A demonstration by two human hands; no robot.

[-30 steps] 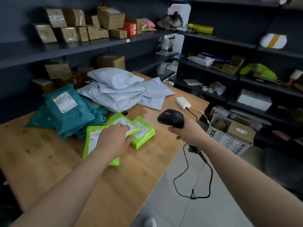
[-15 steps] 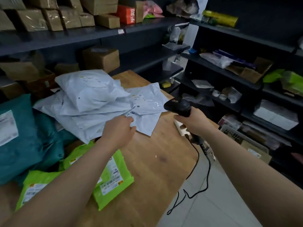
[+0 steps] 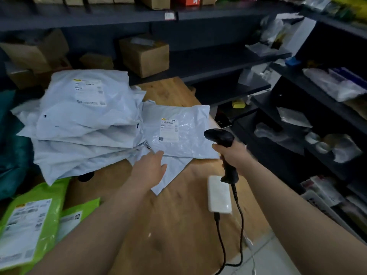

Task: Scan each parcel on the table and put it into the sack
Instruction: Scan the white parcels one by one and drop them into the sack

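- While the right hand grips the black barcode scanner by its handle, fingers wrapped fully around it, the scanner head sits above the right edge of the wooden table and faces toward the white parcels.
- The scanner's black cable hangs from the handle base and loops down past the table edge.
- The left hand is spread flat, fingers loosely apart, palm down; it holds nothing. Its fingertips lie over the near corner of a flat white mailer at the table's middle.
- A second white mailer with label lies flat just beyond the left hand, label side up, overlapping the first one.
- A stack of white parcels lies to the left of these, the top one showing a printed label.
- Green parcels lie at the near left corner of the table, labels up.
- Teal parcels are partly visible at the far left edge.
- A white rectangular adapter rests on the table near its right edge, just below the scanner handle.
- Cardboard boxes sit on dark shelves behind the table.
- The sack cannot be identified in this view.
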